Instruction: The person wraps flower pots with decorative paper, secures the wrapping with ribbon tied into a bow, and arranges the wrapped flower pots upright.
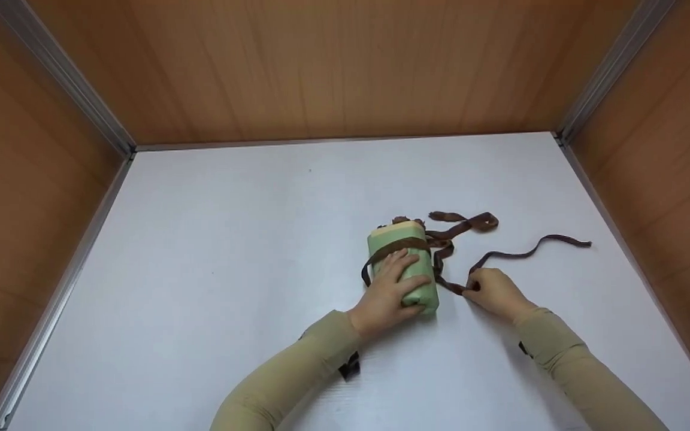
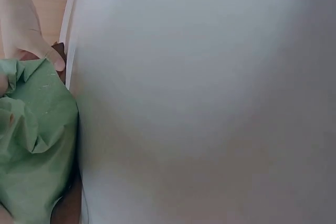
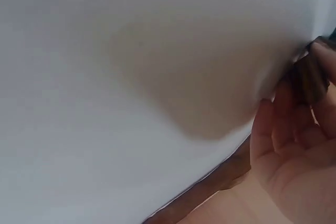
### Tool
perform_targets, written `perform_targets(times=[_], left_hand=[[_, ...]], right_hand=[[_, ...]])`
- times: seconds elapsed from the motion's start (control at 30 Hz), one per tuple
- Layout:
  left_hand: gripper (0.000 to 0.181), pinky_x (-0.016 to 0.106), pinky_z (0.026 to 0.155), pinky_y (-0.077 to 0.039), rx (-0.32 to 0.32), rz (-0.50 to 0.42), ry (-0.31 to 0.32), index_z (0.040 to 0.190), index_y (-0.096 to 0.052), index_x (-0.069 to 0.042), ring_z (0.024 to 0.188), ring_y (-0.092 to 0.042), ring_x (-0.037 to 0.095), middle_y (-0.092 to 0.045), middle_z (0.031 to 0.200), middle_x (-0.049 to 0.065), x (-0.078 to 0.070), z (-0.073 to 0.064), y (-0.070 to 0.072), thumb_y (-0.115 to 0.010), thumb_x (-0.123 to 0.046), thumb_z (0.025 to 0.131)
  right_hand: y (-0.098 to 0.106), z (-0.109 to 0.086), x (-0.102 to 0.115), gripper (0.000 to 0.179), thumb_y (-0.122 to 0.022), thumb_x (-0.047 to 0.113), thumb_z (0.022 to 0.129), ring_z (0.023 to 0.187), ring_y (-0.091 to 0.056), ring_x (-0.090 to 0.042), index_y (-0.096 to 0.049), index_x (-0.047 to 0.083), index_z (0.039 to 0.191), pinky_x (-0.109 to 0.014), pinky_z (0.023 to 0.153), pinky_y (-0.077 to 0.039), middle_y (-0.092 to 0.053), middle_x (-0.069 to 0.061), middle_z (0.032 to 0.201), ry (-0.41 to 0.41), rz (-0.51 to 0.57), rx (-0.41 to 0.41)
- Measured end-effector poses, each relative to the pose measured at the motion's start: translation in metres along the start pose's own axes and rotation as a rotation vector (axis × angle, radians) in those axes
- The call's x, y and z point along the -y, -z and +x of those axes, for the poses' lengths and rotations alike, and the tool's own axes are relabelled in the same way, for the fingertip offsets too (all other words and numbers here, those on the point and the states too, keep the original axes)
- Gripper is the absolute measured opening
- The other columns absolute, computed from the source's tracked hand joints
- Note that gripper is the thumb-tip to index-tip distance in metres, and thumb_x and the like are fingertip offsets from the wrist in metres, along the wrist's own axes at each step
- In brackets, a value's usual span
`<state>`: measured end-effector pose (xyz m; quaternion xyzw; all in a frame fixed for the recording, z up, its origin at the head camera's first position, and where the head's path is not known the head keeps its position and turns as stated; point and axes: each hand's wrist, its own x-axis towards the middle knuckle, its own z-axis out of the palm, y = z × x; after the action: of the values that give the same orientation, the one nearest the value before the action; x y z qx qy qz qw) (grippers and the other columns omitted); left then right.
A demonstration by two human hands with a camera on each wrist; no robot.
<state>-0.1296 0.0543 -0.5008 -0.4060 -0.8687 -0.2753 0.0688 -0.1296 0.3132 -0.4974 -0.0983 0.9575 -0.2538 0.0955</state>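
Observation:
A green wrapped package (image 1: 423, 293) with a pale yellow band at its far end lies on the white table. My left hand (image 1: 384, 299) rests on top of it, fingers spread over the wrapping. Around the package runs a brown ribbon (image 1: 402, 244), with loose loops on its right side. My right hand (image 1: 495, 293) pinches one length of this ribbon to the right of the package, and a free tail trails off beyond it. Folded green paper (image 2: 39, 124) shows at the package's near end in the left wrist view. In the right wrist view, brown ribbon (image 3: 310, 80) lies between thumb and fingers.
The white tabletop (image 1: 201, 239) is bounded by wood-grain panels (image 1: 333, 72) at the back and both sides, with grey metal edging. Another ribbon end (image 1: 483, 221) lies curled beyond the package. A small black piece (image 1: 350, 366) shows under the left sleeve.

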Motion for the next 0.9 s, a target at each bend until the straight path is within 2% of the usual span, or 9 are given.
perform_targets(times=[0.23,0.4,0.7,0.83,0.9], left_hand=[[0.048,0.045,0.118,-0.014,0.002,0.022,0.006,0.127,-0.057,-0.022,0.143,-0.021,0.033,-0.035,0.145,0.011,-0.002,0.000,-0.001,-0.070,-0.039,0.084],[0.047,0.046,0.117,-0.014,0.007,0.011,0.011,0.126,-0.057,-0.022,0.143,-0.021,0.033,-0.035,0.145,0.011,-0.003,-0.001,-0.002,-0.070,-0.038,0.084],[0.047,0.044,0.118,-0.010,0.052,-0.031,0.048,0.128,-0.056,-0.021,0.144,-0.016,0.033,-0.032,0.147,0.011,-0.007,0.003,-0.002,-0.070,-0.033,0.085],[0.048,0.047,0.117,-0.015,0.046,-0.061,0.070,0.129,-0.055,-0.020,0.144,-0.016,0.035,-0.031,0.147,0.012,-0.009,0.006,-0.001,-0.070,-0.032,0.085],[0.048,0.047,0.117,-0.015,0.060,-0.053,0.062,0.131,-0.053,-0.020,0.144,-0.015,0.035,-0.030,0.148,0.012,-0.010,0.008,-0.002,-0.069,-0.032,0.086]], right_hand=[[0.011,-0.007,-0.020,0.013,-0.066,0.008,0.084,0.066,-0.049,-0.013,-0.065,0.005,0.071,-0.028,0.062,-0.042,-0.061,-0.003,0.072,-0.043,0.013,0.047],[0.017,-0.010,-0.025,0.013,-0.067,0.009,0.085,0.066,-0.049,-0.012,-0.067,0.005,0.073,-0.026,0.061,-0.041,-0.062,-0.001,0.073,-0.038,0.054,0.081],[0.024,-0.012,-0.029,0.014,-0.067,0.008,0.085,0.065,-0.046,-0.014,-0.064,0.005,0.071,-0.027,0.060,-0.038,-0.058,-0.001,0.071,-0.083,0.068,0.064],[0.027,-0.016,-0.037,0.015,-0.066,0.007,0.085,0.066,-0.046,-0.015,-0.063,0.004,0.070,-0.028,0.060,-0.037,-0.058,-0.002,0.071,-0.101,0.050,0.058],[0.027,-0.017,-0.041,0.016,-0.066,0.006,0.084,0.065,-0.047,-0.016,-0.062,0.004,0.069,-0.029,0.059,-0.038,-0.057,-0.002,0.070,-0.102,0.041,0.058]])
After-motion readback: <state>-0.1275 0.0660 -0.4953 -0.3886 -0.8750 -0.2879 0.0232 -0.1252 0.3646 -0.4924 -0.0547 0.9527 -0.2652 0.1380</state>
